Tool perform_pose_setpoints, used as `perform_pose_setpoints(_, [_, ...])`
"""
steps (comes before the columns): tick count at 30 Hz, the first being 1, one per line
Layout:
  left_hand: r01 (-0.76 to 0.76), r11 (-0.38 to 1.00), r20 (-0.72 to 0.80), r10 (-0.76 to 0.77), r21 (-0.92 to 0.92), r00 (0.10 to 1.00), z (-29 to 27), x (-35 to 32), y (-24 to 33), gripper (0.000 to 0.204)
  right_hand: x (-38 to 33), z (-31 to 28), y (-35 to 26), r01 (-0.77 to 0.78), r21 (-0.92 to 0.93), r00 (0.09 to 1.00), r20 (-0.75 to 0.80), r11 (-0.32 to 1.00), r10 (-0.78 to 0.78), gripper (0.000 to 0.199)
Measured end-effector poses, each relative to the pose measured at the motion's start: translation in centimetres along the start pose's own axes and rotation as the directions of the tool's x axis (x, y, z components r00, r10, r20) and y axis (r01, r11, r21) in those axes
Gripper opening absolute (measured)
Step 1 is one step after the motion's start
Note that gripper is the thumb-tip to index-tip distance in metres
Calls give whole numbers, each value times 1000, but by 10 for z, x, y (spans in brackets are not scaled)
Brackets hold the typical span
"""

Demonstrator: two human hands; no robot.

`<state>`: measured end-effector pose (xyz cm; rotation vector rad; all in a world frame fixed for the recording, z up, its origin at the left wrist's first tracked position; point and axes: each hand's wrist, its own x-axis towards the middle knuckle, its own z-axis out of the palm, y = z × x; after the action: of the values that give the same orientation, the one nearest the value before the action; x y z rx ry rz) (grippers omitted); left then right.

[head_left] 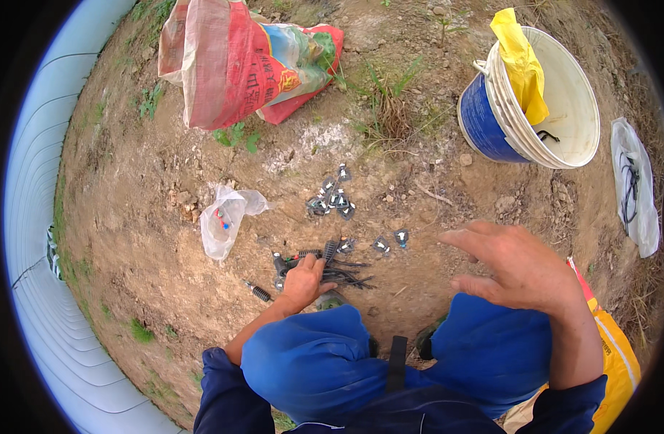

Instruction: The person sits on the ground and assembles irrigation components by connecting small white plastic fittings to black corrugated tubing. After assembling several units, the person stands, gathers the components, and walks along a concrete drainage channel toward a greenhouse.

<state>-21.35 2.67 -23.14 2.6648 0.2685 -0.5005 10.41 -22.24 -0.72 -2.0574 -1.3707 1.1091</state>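
Observation:
My left hand (301, 285) reaches down onto a bunch of black ribbed plastic pieces with thin black tubes (350, 273). Its fingers are drawn together among them, and they hide whatever is between the tips. One loose black ribbed piece (259, 292) lies on the soil to the left of that hand. In the air above my right knee, my right hand (516, 266) is open and holds nothing, its fingers stretched toward the left. Two small dark pieces with white parts (382, 244) lie between the hands. Farther off is a small heap of similar pieces (332, 200).
A clear plastic bag (227, 224) with small red and blue bits lies left. Beyond it stands a red woven sack (223, 69). At far right are a white-and-blue bucket (491, 119) holding a yellow bag (520, 65), and another clear bag (641, 195). A yellow sack (617, 354) lies near my right arm.

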Motion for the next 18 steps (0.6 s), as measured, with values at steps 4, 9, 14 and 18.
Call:
perform_pose_setpoints(4, [-83, 988, -7, 84, 130, 996, 26, 6, 0, 22, 4, 3, -3, -53, 9, 998, 35, 999, 53, 50])
perform_pose_setpoints(9, [-104, 982, -162, 129, 155, 978, 27, 10, 2, 10, 9, 3, -7, -54, 12, 998, 43, 998, 53, 50])
perform_pose_setpoints(14, [-223, 952, -126, 252, 208, 959, 39, 5, 8, 15, 8, 9, -2, -35, 4, 999, 23, 999, 35, 56])
perform_pose_setpoints(18, [-297, 944, -191, 320, 141, 928, 52, -2, 10, 35, 4, 7, -5, -74, 7, 996, 46, 997, 73, 54])
